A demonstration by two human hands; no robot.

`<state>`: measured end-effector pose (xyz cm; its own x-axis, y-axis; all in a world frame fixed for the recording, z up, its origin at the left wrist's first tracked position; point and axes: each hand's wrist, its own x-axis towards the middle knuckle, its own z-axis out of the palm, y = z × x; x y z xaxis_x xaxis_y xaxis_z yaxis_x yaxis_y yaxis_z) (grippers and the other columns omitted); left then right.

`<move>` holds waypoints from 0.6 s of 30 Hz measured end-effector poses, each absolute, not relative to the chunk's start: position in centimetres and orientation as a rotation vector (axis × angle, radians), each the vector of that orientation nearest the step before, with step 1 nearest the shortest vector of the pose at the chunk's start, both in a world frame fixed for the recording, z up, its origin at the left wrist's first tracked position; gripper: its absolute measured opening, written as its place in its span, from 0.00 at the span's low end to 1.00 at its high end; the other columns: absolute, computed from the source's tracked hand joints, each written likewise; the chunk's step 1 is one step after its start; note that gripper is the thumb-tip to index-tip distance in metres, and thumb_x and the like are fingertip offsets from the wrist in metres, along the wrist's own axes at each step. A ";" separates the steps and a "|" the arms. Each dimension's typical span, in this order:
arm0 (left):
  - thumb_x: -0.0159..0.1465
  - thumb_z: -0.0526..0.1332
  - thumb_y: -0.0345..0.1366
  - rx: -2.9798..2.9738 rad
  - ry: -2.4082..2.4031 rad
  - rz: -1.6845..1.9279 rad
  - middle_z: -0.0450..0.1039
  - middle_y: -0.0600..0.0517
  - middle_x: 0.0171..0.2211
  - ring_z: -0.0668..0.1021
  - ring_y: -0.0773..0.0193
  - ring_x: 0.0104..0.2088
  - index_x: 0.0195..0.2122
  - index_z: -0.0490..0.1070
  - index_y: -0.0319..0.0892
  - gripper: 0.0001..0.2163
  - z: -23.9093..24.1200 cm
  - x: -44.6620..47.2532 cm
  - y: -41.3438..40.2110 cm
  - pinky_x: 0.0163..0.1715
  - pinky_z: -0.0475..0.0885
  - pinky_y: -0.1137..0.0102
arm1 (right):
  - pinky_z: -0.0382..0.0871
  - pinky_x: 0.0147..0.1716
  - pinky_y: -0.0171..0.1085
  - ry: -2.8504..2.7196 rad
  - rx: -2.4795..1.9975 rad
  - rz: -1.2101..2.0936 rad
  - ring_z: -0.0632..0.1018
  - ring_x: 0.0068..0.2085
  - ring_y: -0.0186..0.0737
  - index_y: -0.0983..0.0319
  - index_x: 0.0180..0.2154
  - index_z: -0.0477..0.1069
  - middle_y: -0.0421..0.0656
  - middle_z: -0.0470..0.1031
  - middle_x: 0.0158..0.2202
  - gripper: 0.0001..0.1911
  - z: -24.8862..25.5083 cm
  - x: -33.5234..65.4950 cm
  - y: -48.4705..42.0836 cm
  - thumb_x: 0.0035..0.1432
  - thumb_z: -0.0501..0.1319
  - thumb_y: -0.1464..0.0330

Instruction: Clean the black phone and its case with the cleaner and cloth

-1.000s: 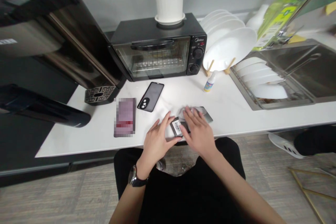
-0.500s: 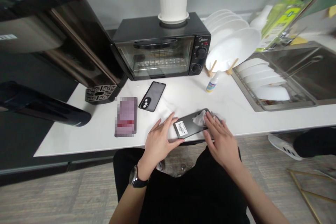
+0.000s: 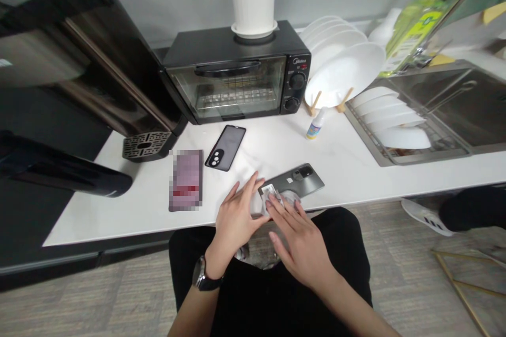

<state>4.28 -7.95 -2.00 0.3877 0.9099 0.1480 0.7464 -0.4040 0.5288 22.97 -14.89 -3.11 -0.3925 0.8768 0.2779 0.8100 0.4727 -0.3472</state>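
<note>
A grey phone (image 3: 292, 181) lies back-up near the front edge of the white surface (image 3: 356, 168), its long axis running from the person's near left up to the far right, camera bump at the far end. The left hand (image 3: 237, 216) rests at the phone's near end, fingers spread and curled against that end and its edge, steadying it without fully closing. The right hand (image 3: 300, 239) comes in from the near right, its fingers held flat and together, pressing a small crumpled white wipe (image 3: 279, 200) onto the near end, where a white label shows. Both hands meet at that end; the rest of the smooth, matte, rounded-cornered slab lies bare beyond them. A glossy black phone (image 3: 226, 147) and a small dropper bottle (image 3: 315, 126) sit farther back, well apart.
</note>
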 end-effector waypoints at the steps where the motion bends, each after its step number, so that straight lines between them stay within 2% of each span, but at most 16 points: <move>1: 0.64 0.71 0.39 2.269 1.437 0.603 0.72 0.50 0.66 0.77 0.55 0.64 0.76 0.41 0.51 0.47 -1.9 4.3 -7.9 0.72 0.61 0.53 | 0.61 0.70 0.58 -2.287 -1.431 0.203 0.61 0.74 0.51 0.63 0.73 0.55 0.47 0.58 0.74 0.31 -3.3 24.4 -14.9 0.73 0.53 0.65; 6: 0.63 0.73 0.44 2.241 1.443 0.590 0.74 0.52 0.65 0.78 0.52 0.62 0.75 0.44 0.53 0.47 -1.5 4.6 -7.7 0.72 0.61 0.51 | 0.62 0.69 0.61 -2.062 -1.645 0.017 0.67 0.71 0.56 0.59 0.74 0.53 0.48 0.60 0.73 0.32 -4.1 30.0 -11.6 0.74 0.53 0.62; 9: 0.63 0.72 0.42 2.233 1.454 0.592 0.74 0.53 0.65 0.78 0.54 0.62 0.75 0.45 0.54 0.46 -1.5 4.7 -7.7 0.73 0.59 0.52 | 0.62 0.69 0.61 -2.009 -1.672 0.007 0.70 0.69 0.59 0.62 0.71 0.61 0.51 0.63 0.72 0.30 -3.8 29.4 -8.7 0.74 0.54 0.57; 12: 0.65 0.70 0.40 2.239 1.445 0.599 0.73 0.52 0.65 0.77 0.56 0.63 0.75 0.45 0.52 0.43 -1.6 4.6 -7.8 0.74 0.57 0.53 | 0.61 0.70 0.60 -2.069 -1.591 0.089 0.68 0.70 0.60 0.65 0.67 0.67 0.52 0.65 0.70 0.30 -3.3 25.6 -7.7 0.73 0.55 0.55; 16: 0.65 0.65 0.34 2.278 1.427 0.576 0.72 0.48 0.66 0.76 0.57 0.65 0.76 0.42 0.49 0.42 -1.9 4.3 -7.9 0.74 0.57 0.55 | 0.60 0.71 0.59 -2.168 -1.478 0.206 0.62 0.73 0.59 0.70 0.71 0.60 0.56 0.59 0.73 0.36 -2.8 20.5 -10.2 0.72 0.56 0.55; 18: 0.65 0.65 0.33 2.286 1.432 0.561 0.71 0.48 0.67 0.76 0.57 0.65 0.76 0.41 0.48 0.43 -2.0 4.3 -7.9 0.74 0.57 0.55 | 0.60 0.70 0.59 -2.204 -1.454 0.218 0.60 0.74 0.57 0.71 0.71 0.58 0.56 0.56 0.74 0.36 -2.7 19.8 -12.2 0.72 0.55 0.56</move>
<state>4.28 -7.92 -2.03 0.3998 0.9074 0.1297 0.7539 -0.4061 0.5164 19.81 -12.19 -2.68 -0.3145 0.8978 0.3083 0.8200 0.4205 -0.3883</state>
